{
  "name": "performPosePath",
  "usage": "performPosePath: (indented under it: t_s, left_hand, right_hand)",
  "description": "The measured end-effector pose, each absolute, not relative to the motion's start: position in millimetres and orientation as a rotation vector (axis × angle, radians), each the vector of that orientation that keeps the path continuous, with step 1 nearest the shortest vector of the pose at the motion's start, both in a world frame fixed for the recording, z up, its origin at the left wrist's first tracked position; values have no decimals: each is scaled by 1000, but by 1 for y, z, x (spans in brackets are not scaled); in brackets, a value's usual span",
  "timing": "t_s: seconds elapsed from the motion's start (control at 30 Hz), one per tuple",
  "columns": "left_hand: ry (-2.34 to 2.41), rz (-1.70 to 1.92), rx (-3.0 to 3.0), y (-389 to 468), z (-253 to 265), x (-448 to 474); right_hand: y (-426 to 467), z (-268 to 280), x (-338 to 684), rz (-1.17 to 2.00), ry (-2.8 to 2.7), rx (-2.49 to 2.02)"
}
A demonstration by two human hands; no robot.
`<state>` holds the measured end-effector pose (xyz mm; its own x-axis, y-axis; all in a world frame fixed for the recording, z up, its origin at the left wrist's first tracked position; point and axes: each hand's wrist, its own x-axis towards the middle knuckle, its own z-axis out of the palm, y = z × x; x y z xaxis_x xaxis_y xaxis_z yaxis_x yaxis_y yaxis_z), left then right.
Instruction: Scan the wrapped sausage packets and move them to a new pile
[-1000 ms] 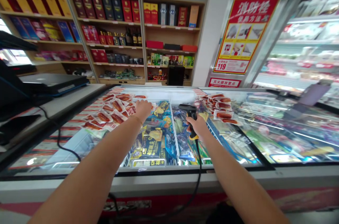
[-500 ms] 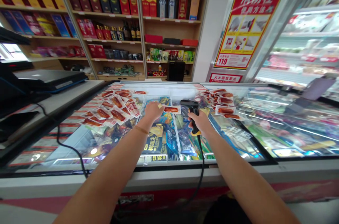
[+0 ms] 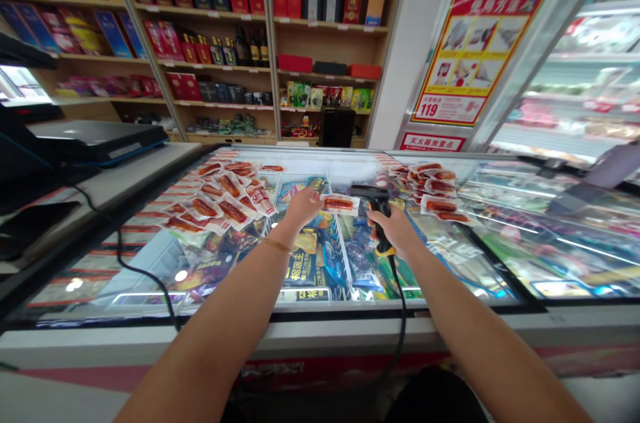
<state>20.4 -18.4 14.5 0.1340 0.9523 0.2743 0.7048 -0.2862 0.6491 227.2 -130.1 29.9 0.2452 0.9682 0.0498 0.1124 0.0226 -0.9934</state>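
Note:
Above the glass top of a chest freezer [image 3: 350, 318], my left hand [image 3: 303, 206] pinches one end of a clear-wrapped sausage pack [image 3: 340, 204]. My right hand [image 3: 395, 228] is wrapped round the grip of a black barcode scanner [image 3: 377, 210], whose head faces the pack from close by on the right. A cable runs down from the scanner's handle over the freezer's front edge. To the left of my hands, a loose pile of sausage packs [image 3: 231, 200] lies on the glass. Another pile of such packs [image 3: 434, 186] sits to the right.
Frozen goods in wire baskets show through the glass. At left a counter holds a flat black device [image 3: 100, 141], and a black cable [image 3: 135, 268] crosses the glass. Shelves of boxes and bottles [image 3: 215, 50], a red poster [image 3: 487, 36] and a refrigerated display [image 3: 590, 90] stand behind.
The view has tilted down and shifted slightly left. My left hand still holds the sausage pack and my right hand the scanner, the two staying close together.

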Motion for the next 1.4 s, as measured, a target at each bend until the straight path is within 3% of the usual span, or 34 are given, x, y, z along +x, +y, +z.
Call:
performPosePath:
  t_s: [0.17, 0.47, 1.4]
  left_hand:
    - [1416, 1134, 1909, -14, 8, 18]
    - [1146, 1175, 1404, -2, -3, 21]
    - [980, 1365, 1477, 1, -2, 18]
  right_hand:
    - [-133, 33, 225, 928, -1098, -1405]
    - [-135, 32, 223, 920, -1136, -1406]
    - [-150, 33, 211, 928, -1480, -1370]
